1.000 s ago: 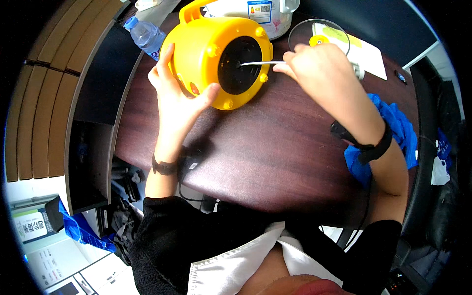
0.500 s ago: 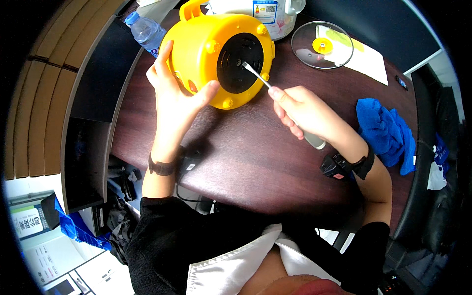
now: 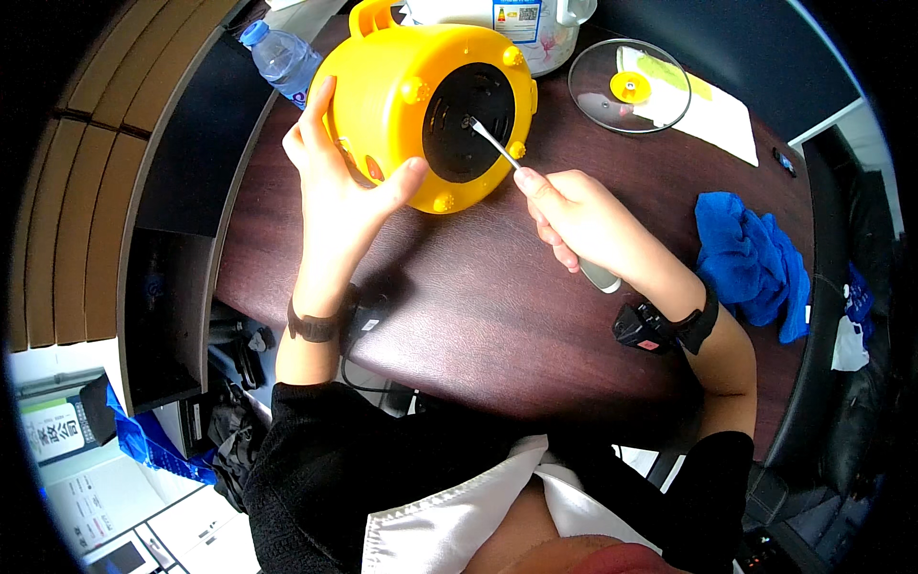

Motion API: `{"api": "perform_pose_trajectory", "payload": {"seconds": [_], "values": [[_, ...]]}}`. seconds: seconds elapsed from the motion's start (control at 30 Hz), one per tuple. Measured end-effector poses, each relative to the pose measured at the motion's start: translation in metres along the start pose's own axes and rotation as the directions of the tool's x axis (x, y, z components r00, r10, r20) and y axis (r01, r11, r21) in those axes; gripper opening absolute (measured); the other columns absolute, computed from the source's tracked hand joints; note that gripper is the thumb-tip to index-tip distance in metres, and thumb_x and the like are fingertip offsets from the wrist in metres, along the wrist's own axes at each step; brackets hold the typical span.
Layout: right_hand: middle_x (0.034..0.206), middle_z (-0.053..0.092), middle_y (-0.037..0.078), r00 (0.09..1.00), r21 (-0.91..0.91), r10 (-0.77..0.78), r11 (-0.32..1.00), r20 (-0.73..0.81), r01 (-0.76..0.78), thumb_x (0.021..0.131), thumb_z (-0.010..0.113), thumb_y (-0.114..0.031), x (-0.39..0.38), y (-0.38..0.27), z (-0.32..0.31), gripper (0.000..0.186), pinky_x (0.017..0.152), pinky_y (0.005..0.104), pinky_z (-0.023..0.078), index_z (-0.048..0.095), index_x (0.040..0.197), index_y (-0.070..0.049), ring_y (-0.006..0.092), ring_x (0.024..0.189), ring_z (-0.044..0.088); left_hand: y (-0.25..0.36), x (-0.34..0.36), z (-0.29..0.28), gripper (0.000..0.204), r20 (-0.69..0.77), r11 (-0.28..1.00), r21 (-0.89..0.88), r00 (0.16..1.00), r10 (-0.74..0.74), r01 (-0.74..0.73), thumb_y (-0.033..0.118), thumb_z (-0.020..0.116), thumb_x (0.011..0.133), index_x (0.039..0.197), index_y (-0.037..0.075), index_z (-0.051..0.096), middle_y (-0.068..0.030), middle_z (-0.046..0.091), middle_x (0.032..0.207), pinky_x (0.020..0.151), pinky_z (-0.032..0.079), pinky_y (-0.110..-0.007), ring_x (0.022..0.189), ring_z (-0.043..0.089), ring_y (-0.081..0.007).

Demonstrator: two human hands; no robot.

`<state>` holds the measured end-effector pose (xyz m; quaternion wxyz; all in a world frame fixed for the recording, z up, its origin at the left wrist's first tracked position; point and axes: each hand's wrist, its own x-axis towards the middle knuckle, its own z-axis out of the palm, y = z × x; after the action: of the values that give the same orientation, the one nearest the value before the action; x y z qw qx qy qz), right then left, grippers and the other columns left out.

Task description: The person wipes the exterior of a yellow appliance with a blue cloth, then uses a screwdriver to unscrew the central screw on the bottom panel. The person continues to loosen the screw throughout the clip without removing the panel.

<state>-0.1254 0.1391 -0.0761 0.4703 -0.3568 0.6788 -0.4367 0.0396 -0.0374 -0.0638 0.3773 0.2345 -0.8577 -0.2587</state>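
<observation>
A yellow electric pot (image 3: 368,91) lies tipped on the table, its black vented base (image 3: 459,158) turned towards me and its yellow feet showing. My left hand (image 3: 335,172) grips its side, thumb near the lower rim and fingers spread along the body. In my right hand (image 3: 574,210) is a slim metal screwdriver (image 3: 494,143) with a flat, widened tip and a grey handle, held by thumb and fingers. Its tip meets the base close to the centre; whether it sits in a screw is too small to tell.
Behind the pot stands a white appliance (image 3: 545,43) with a label. A water bottle (image 3: 285,59) is at the far left. To the right lie a glass lid (image 3: 593,91) with a yellow knob, a white sheet (image 3: 727,124) and a blue cloth (image 3: 746,253). A cable (image 3: 356,359) hangs at the near edge.
My right hand and the screwdriver have shifted slightly left, with the tip nearer the base's centre. The pot and my left hand have hardly moved.
</observation>
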Motion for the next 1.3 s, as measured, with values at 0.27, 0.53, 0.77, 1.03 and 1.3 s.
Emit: {"api": "perform_pose_trajectory", "payload": {"seconds": [0.27,0.53,0.77,1.03,1.3], "values": [[0.047,0.046,0.004,0.999,-0.063,-0.010,0.998,-0.054,0.006,0.101,0.039,-0.043,0.000,0.002,0.002,0.057,0.034,0.0292,0.041,0.048,0.063,-0.001,0.0137,0.034,0.048,-0.010,0.004,0.001,0.107,0.008,0.997,0.071,1.000,0.012,-0.013,0.050,0.080,0.060,0.144,0.013,0.026,-0.0210,0.031,0.127,0.098,0.045,-0.046,0.120,0.045,-0.0375],[0.051,0.057,0.013,0.795,-0.753,-0.581,0.599,-0.175,0.272,0.099,0.048,-0.032,0.000,0.002,-0.004,0.045,0.042,0.0357,0.048,0.061,0.071,0.001,0.0254,0.045,0.061,-0.014,0.003,0.001,0.106,0.007,0.997,0.071,0.999,0.036,-0.036,0.048,0.081,0.060,0.144,0.013,0.027,-0.0212,0.031,0.127,0.098,0.045,-0.046,0.119,0.045,-0.0364],[0.072,0.063,0.009,0.704,-1.000,-0.710,-0.011,-0.001,-0.012,0.088,0.060,-0.025,-0.014,-0.033,-0.024,0.021,0.055,0.0334,0.051,0.067,0.079,-0.007,0.0228,0.061,0.065,-0.011,0.001,0.003,0.106,0.005,0.995,0.078,0.998,0.065,-0.065,0.047,0.081,0.059,0.144,0.017,0.026,-0.0218,0.031,0.125,0.097,0.045,-0.047,0.117,0.045,-0.0386],[0.065,0.058,0.006,0.674,-0.887,-0.732,0.371,-0.098,0.274,0.092,0.057,-0.033,-0.013,-0.033,-0.045,0.032,0.052,0.0325,0.048,0.064,0.077,-0.006,0.0184,0.054,0.060,-0.006,0.002,0.001,0.106,0.015,0.991,0.127,0.999,0.051,-0.052,0.046,0.082,0.058,0.144,0.017,0.026,-0.0223,0.032,0.124,0.096,0.046,-0.046,0.116,0.047,-0.0392],[0.053,0.046,0.003,0.999,0.049,-0.007,0.999,0.035,0.005,0.101,0.038,-0.041,-0.010,0.000,-0.010,0.052,0.033,0.0265,0.039,0.050,0.070,-0.002,0.0116,0.033,0.046,-0.007,0.002,0.002,0.108,0.014,0.992,0.114,0.999,0.045,-0.046,0.046,0.081,0.058,0.144,0.014,0.025,-0.0215,0.032,0.125,0.097,0.046,-0.045,0.117,0.047,-0.0392]]}}
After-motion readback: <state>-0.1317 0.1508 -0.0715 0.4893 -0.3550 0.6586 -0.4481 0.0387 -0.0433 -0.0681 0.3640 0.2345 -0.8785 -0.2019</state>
